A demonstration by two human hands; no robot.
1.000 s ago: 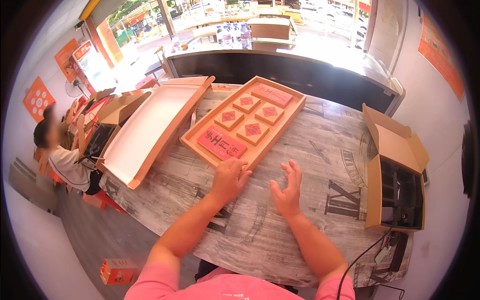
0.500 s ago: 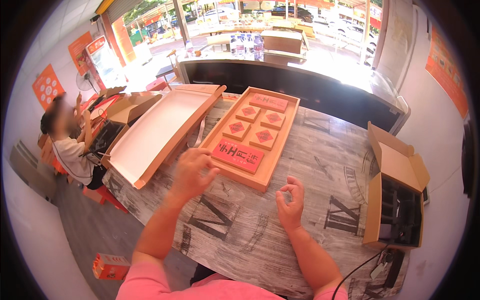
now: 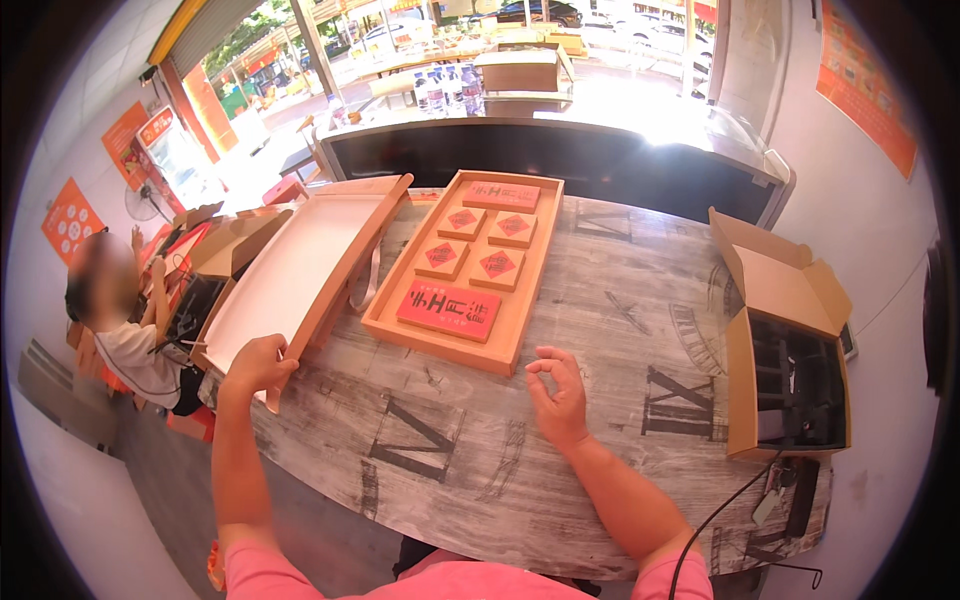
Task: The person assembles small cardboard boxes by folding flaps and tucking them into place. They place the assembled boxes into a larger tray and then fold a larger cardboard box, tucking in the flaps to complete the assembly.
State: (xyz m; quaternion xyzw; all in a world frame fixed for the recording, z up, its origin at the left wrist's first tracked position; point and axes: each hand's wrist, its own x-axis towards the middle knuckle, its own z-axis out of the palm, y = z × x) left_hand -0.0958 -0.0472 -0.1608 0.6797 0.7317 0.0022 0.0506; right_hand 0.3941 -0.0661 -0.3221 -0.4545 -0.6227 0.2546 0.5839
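My left hand (image 3: 258, 364) is closed on the near edge of a long, shallow cardboard box lid (image 3: 275, 280) with a white inside, which lies tilted at the left of the table. To its right stands a shallow wooden-looking tray (image 3: 541, 270). Inside the tray, a red oblong packet (image 3: 449, 311) lies at the near end and a red-topped oblong box (image 3: 503, 194) at the far end. Several small square boxes (image 3: 497, 267) with red diamond labels sit between them. My right hand (image 3: 558, 395) hovers by the tray's near right corner, thumb and forefinger curled together, nothing visible between them.
An opened cardboard box (image 3: 742, 380) with black contents stands at the right of the table (image 3: 560, 480), near a cable and keys. A dark-fronted counter (image 3: 480, 160) with water bottles (image 3: 450, 90) runs behind. Another person (image 3: 130, 330) is at the far left among boxes.
My left hand has moved left from beside the tray to the lid's near edge and taken hold of it. The right hand stays near the tray's corner. The view has shifted slightly.
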